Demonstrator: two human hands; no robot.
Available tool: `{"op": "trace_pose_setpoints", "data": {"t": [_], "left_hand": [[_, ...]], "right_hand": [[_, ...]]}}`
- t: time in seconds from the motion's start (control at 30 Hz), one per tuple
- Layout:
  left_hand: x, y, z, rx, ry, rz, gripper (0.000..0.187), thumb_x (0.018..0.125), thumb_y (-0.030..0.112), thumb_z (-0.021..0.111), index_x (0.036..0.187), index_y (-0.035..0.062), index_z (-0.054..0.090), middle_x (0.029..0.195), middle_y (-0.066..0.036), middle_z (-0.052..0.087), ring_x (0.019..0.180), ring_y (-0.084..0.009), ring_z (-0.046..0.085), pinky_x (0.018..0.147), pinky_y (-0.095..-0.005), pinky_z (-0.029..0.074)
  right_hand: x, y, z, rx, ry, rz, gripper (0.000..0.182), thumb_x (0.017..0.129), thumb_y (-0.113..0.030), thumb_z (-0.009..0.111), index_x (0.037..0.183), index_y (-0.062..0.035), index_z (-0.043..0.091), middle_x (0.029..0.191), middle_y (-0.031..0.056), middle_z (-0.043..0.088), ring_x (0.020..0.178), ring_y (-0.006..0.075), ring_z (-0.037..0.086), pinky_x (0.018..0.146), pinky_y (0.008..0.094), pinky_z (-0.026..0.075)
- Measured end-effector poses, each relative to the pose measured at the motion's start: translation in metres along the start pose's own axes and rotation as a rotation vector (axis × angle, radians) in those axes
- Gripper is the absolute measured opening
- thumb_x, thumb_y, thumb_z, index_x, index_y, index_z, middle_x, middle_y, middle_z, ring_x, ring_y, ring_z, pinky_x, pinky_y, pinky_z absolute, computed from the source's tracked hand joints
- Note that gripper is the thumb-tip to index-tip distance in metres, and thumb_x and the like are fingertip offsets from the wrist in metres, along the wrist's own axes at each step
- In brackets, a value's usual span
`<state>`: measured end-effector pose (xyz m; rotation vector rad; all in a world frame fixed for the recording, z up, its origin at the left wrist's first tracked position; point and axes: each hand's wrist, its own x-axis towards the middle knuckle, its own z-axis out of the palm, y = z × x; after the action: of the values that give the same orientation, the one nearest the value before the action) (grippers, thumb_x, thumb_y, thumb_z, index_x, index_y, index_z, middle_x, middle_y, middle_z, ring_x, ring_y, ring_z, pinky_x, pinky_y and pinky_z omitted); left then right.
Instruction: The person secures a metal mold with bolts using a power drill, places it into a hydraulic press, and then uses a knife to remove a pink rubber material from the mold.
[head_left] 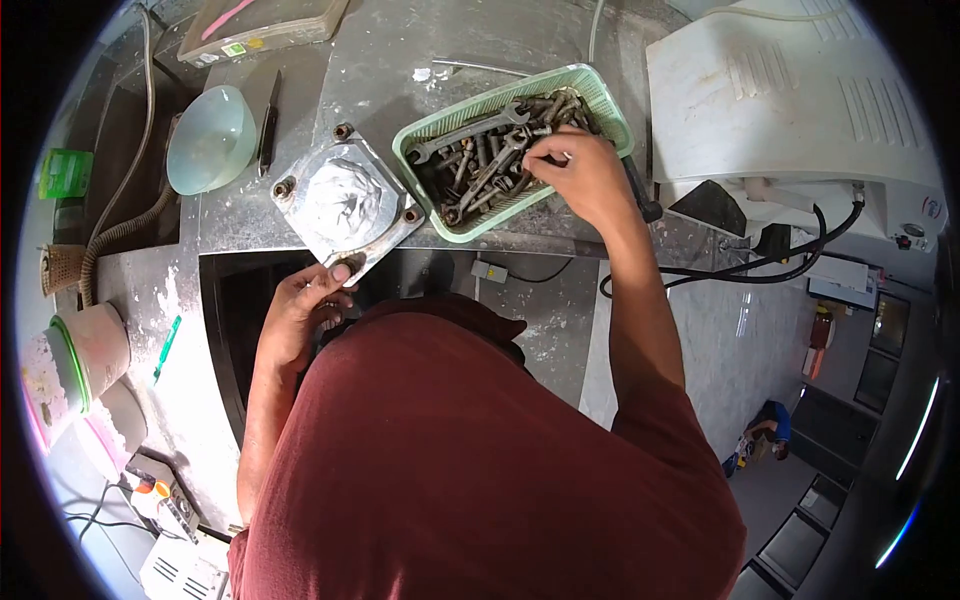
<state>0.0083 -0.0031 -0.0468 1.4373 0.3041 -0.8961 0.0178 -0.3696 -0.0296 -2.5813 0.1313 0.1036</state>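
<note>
A square metal plate (382,235) with a shiny silver domed middle lies at the bench edge, bolts standing at its corners. My left hand (302,303) is closed on its near corner, thumb on top beside the bolt there. Over the right part of a pale green plastic basket (455,235) is my right hand (582,172). Its thumb and fingertips are pinched together among the bolts; what they hold, if anything, cannot be made out. Many dark bolts (483,152) fill the basket. An open-end wrench (465,134) lies across them, with a second wrench (490,180) nearer me.
Left of the plate are a pale green bowl (212,140) and a knife (268,130). A metal rod (482,68) lies behind the basket. A white machine housing (770,100) stands at right, with black hoses (740,275) below. Far right, another person (768,430) is visible.
</note>
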Motion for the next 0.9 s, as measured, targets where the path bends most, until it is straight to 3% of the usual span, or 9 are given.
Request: {"op": "trace_pose_setpoints", "data": {"t": [0.13,0.27,0.4,0.47,0.6,0.67,0.73,0.77,0.9], "left_hand": [[0.004,-0.008,-0.001,-0.068,-0.012,0.034,0.044,0.079,0.041,0.075,0.098,0.0022,0.067,0.085,-0.002,0.063,0.073,-0.0089,0.055,0.066,-0.0233,0.042],[0.008,-0.014,-0.004,-0.092,-0.04,0.036,0.043,0.079,0.04,0.075,0.099,0.003,0.066,0.082,0.001,0.06,0.071,-0.0081,0.051,0.066,-0.024,0.04],[0.007,-0.022,-0.003,-0.317,-0.042,-0.008,0.038,0.082,0.038,0.073,0.1,0.006,0.066,0.079,0.003,0.057,0.071,-0.0078,0.049,0.065,-0.0245,0.037],[0.007,-0.022,-0.004,-0.366,-0.021,-0.028,0.036,0.083,0.038,0.072,0.1,0.007,0.065,0.078,0.004,0.057,0.071,-0.0079,0.049,0.065,-0.0244,0.037],[0.007,-0.021,-0.006,-0.36,-0.022,-0.023,0.036,0.085,0.04,0.07,0.102,0.0088,0.064,0.084,0.004,0.058,0.072,-0.008,0.048,0.066,-0.0246,0.037],[0.007,-0.019,-0.006,-0.332,-0.031,-0.029,0.039,0.085,0.042,0.069,0.106,0.0098,0.062,0.089,0.005,0.059,0.073,-0.0079,0.048,0.068,-0.0249,0.037],[0.005,-0.015,-0.002,-0.222,0.061,0.044,0.035,0.087,0.042,0.067,0.096,0.0086,0.063,0.077,0.003,0.055,0.072,-0.0079,0.049,0.065,-0.0237,0.037],[0.005,-0.017,-0.005,-0.222,0.062,0.045,0.035,0.087,0.042,0.067,0.096,0.0086,0.063,0.077,0.003,0.055,0.072,-0.0079,0.049,0.065,-0.0237,0.037],[0.008,-0.017,-0.014,-0.179,0.198,0.173,0.036,0.091,0.042,0.062,0.098,0.0077,0.061,0.077,0.003,0.053,0.071,-0.0074,0.048,0.065,-0.0229,0.036]], "right_hand": [[-0.006,-0.001,0.003,0.205,0.086,0.035,0.022,0.077,-0.022,0.077,0.091,-0.0056,0.072,0.074,0.0042,0.053,0.065,0.0175,0.048,0.062,0.0303,0.041],[-0.006,-0.008,0.016,-0.048,0.133,-0.01,0.025,0.075,-0.024,0.079,0.091,-0.0065,0.071,0.077,0.0064,0.057,0.072,0.0161,0.055,0.065,0.0269,0.043],[-0.006,-0.006,0.005,0.126,0.048,0.096,0.024,0.077,-0.021,0.077,0.095,-0.0059,0.07,0.08,0.0046,0.061,0.075,0.0147,0.057,0.069,0.0259,0.044],[-0.009,0.005,-0.001,0.968,0.304,0.104,0.025,0.083,-0.017,0.068,0.103,-0.0022,0.068,0.085,0.0031,0.061,0.077,0.0129,0.055,0.072,0.0263,0.043],[-0.011,0.01,-0.024,1.284,0.32,0.156,0.034,0.088,-0.015,0.054,0.114,0.0054,0.061,0.097,0.0063,0.06,0.082,0.0108,0.052,0.073,0.0265,0.041],[-0.012,0.014,-0.023,1.194,0.245,0.149,0.03,0.087,-0.017,0.06,0.109,0.0014,0.066,0.091,0.0041,0.062,0.077,0.0107,0.052,0.069,0.0259,0.041],[-0.011,-0.002,-0.015,0.55,0.059,0.249,0.025,0.085,-0.021,0.067,0.101,-0.0015,0.071,0.082,0.0025,0.066,0.072,0.0123,0.056,0.067,0.0271,0.043],[-0.008,0.008,0.004,0.367,0.088,0.07,0.024,0.082,-0.025,0.073,0.095,-0.0045,0.073,0.077,0.0029,0.069,0.07,0.012,0.061,0.066,0.0271,0.046],[-0.012,-0.045,0.01,-0.176,0.067,0.271,0.021,0.077,-0.028,0.072,0.089,-0.0102,0.072,0.081,0.0127,0.07,0.077,0.0319,0.067,0.072,0.0386,0.051]]}}
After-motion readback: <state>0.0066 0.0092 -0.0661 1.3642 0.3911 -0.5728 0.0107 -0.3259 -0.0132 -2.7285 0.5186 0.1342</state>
